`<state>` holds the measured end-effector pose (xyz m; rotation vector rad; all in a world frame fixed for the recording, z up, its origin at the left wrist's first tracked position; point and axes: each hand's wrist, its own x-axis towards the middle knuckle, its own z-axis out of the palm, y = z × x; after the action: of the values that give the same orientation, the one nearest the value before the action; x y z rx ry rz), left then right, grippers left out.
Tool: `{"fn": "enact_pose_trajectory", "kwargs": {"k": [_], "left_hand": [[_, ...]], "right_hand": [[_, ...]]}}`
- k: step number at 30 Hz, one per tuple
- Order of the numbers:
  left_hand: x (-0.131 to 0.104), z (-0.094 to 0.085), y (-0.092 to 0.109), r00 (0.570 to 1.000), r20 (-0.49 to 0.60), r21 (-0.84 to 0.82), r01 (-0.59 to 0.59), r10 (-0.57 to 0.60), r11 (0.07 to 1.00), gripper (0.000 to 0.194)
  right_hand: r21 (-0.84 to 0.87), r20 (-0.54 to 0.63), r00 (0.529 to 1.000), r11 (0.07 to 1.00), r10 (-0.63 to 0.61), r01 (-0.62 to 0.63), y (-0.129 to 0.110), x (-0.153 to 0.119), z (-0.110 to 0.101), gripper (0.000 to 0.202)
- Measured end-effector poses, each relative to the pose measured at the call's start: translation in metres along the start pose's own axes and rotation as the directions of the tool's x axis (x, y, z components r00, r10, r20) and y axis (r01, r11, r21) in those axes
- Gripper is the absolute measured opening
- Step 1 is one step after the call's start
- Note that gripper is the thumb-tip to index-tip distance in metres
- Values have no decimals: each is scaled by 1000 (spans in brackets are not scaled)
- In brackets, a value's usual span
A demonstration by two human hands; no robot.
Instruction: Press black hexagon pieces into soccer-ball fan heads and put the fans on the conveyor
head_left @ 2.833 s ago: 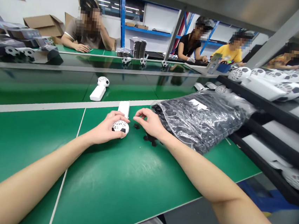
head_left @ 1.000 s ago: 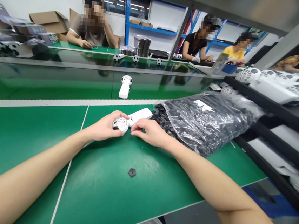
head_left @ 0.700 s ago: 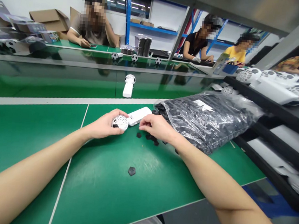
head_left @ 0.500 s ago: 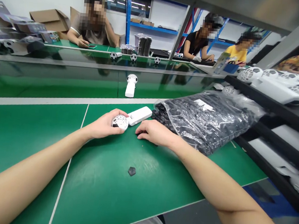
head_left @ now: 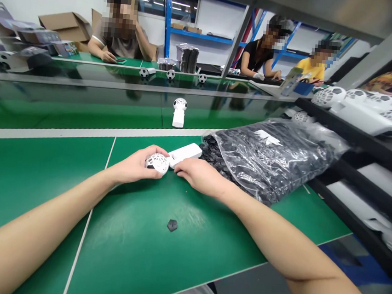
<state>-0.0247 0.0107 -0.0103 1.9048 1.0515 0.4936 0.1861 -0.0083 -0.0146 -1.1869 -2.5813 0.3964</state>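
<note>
My left hand (head_left: 139, 163) is wrapped round the round white lattice head of a white device (head_left: 186, 155), whose handle points right. One black patch shows on the lattice. Just right of that head, my right hand (head_left: 195, 174) has its fingers pressed together near the handle's base; whatever they hold is hidden. A black pentagon piece (head_left: 172, 225) lies on the green table (head_left: 130, 251) nearer to me. To the right, a clear plastic bag (head_left: 271, 154) of black pieces lies with its mouth towards the device, some pieces spilling out.
Beyond the table edge, a white device with a ball head (head_left: 179, 113) lies on a green belt (head_left: 116, 111). A black rack (head_left: 361, 156) of similar devices stands at the right. Several people sit across the belt, near cardboard boxes (head_left: 67, 26) and small balls.
My right hand has moved slightly left and up, closer to the lattice head. The held device has shifted a little. The device on the belt has moved right, and the small balls beyond have moved left.
</note>
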Motion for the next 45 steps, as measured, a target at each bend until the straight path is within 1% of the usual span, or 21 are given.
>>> {"fn": "enact_pose_trajectory", "kwargs": {"k": [2, 4, 6, 8, 10, 13, 18, 21, 25, 28, 30, 32, 34, 36, 37, 38, 39, 41, 42, 43, 45], "left_hand": [[0, 0, 0, 1000, 1, 22, -8, 8, 1000, 44], [0, 1, 1, 1000, 2, 47, -28, 27, 999, 43], [0, 1, 1, 998, -2, 92, -57, 58, 994, 44], [0, 3, 2, 997, -5, 142, -82, 83, 986, 43], [-1, 4, 4, 996, 3, 169, -89, 90, 982, 42], [-2, 7, 6, 995, 4, 191, -101, 103, 976, 40], [-2, 13, 7, 983, -86, 251, -136, 162, 959, 33], [-1, 16, 7, 975, -106, 266, -159, 193, 951, 30], [0, 18, 6, 975, -141, 255, -134, 173, 958, 29], [1, 18, 6, 975, -158, 223, -120, 157, 967, 28], [1, 17, 5, 978, -149, 203, -117, 148, 972, 29], [1, 16, 5, 979, -137, 199, -123, 152, 972, 30], [1, 16, 5, 978, -134, 205, -133, 162, 970, 31], [1, 15, 5, 976, -146, 210, -131, 164, 969, 33], [1, 14, 4, 975, -155, 210, -127, 161, 969, 34], [1, 12, 3, 974, -167, 211, -118, 155, 970, 34], [2, 10, 1, 972, -184, 213, -105, 145, 971, 35], [3, 6, -3, 968, -230, 206, -55, 103, 977, 35], [4, 3, -6, 965, -252, 196, -22, 72, 980, 36], [4, 0, -8, 963, -265, 184, 7, 43, 983, 38], [5, -4, -12, 965, -260, 180, 27, 21, 983, 43]], "right_hand": [[109, -64, 998, 994, -12, 19, -1, 0, 0, 12], [192, -144, 989, 979, -47, 75, -2, 1, 2, 9], [245, -211, 975, 962, -73, 125, -2, 2, 6, 8], [294, -247, 966, 944, -74, 147, -1, 4, 9, 9], [333, -251, 965, 929, -76, 160, -1, 6, 13, 8], [340, -261, 962, 925, -83, 172, 0, 7, 16, 7], [351, -282, 958, 924, -49, 151, 1, 9, 18, 8], [368, -269, 963, 920, -31, 132, 3, 11, 19, 9], [355, -243, 970, 930, -3, 92, 5, 13, 21, 11], [325, -261, 965, 944, 26, 62, 5, 15, 23, 14], [326, -259, 965, 944, 28, 60, 6, 16, 22, 15], [357, -219, 976, 931, 5, 76, 6, 15, 18, 17], [427, -157, 987, 899, -31, 96, 5, 12, 11, 23], [524, -71, 994, 845, -82, 107, 3, 6, 5, 28], [569, -8, 992, 815, -126, 109, 1, 3, 2, 29], [598, 67, 980, 794, -185, 109, -2, 0, 0, 28], [607, 148, 956, 787, -255, 116, -4, -3, -1, 27], [558, 285, 885, 814, -369, 160, -10, -6, -2, 29], [509, 322, 860, 839, -395, 194, -12, -7, -1, 32], [458, 339, 850, 860, -403, 225, -13, -7, 0, 34], [388, 332, 860, 887, -388, 251, -13, -6, 4, 33]]}}
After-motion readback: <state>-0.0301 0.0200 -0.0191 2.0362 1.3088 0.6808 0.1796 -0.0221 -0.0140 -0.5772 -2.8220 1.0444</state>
